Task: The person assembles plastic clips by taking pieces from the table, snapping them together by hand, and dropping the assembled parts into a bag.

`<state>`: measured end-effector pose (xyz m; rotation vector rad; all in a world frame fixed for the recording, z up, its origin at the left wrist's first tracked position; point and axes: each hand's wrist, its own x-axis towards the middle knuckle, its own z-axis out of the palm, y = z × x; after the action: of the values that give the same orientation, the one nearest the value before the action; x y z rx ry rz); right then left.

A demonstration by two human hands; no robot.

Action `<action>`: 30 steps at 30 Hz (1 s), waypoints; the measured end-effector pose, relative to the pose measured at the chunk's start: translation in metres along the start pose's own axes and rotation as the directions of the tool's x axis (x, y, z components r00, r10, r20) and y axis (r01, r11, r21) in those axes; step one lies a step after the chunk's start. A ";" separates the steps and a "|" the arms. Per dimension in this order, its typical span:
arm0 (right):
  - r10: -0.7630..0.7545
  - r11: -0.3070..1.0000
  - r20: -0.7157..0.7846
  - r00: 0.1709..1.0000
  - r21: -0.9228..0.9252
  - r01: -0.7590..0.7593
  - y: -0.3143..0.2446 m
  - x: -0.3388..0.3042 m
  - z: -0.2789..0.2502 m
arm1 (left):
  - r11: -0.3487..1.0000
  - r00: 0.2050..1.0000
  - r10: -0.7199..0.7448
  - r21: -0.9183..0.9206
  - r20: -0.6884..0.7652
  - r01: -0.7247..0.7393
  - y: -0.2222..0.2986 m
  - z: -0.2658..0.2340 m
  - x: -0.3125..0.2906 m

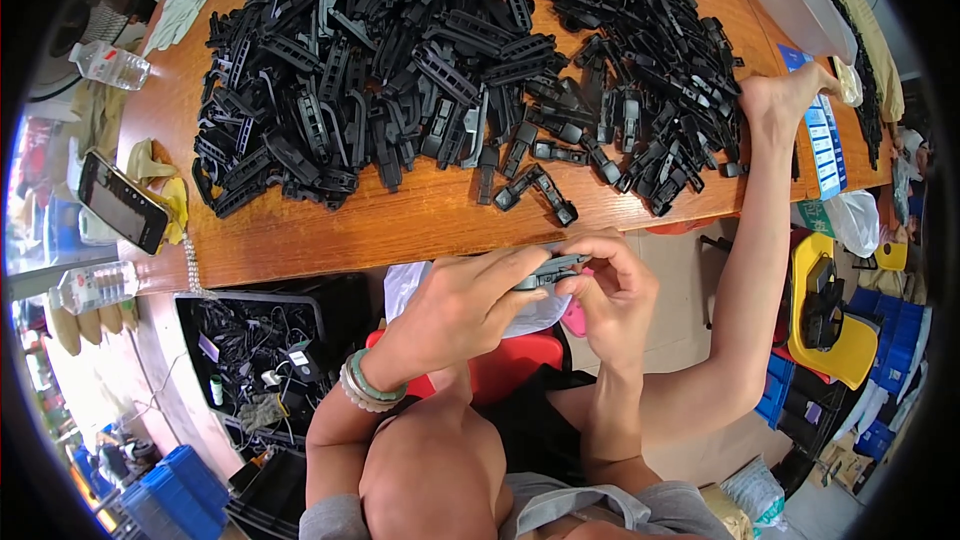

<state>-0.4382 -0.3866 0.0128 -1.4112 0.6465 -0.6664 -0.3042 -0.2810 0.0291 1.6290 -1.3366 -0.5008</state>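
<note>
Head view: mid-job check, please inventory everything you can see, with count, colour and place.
Table: one, orange-brown, across the top
Longer parts: many, black, piled left and centre of table
Shorter parts: many, black, piled right
Held part: one, dark grey, in both hands
Phone: one, dark, left table edge
Bottles: two, clear, far left
Fan: one, dark, upper left
Gloves: count unclear, white, upper left
Bin: one, black, below table's left
Crates: several, blue, lower left and far right
Seat: one, red, under person
Chair: one, yellow, right
Background clutter: uncountable, mixed colours, edges
Bracelets: at least two, green and white, left wrist
Foot: one, bare, table's right
Left hand: one, bare, lower centre
Right hand: one, bare, beside it
</note>
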 end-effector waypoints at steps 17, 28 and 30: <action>0.126 0.987 0.252 0.959 -0.128 -0.096 -0.003 0.008 0.008 | 0.999 0.993 -0.027 0.034 -0.114 0.031 -0.021 -0.028 0.020; -0.272 0.622 -0.102 0.957 -0.777 0.094 0.007 0.036 0.019 | 0.715 0.957 0.059 0.681 -0.283 0.158 -0.042 -0.017 0.071; -0.304 0.591 -0.148 0.941 -0.804 0.065 0.005 0.037 0.017 | 0.662 0.956 0.076 0.731 -0.285 0.165 -0.042 -0.016 0.071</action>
<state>-0.4007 -0.4032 0.0081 -2.2776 1.1131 -0.7900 -0.2469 -0.3410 0.0185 2.2996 -1.3492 0.3476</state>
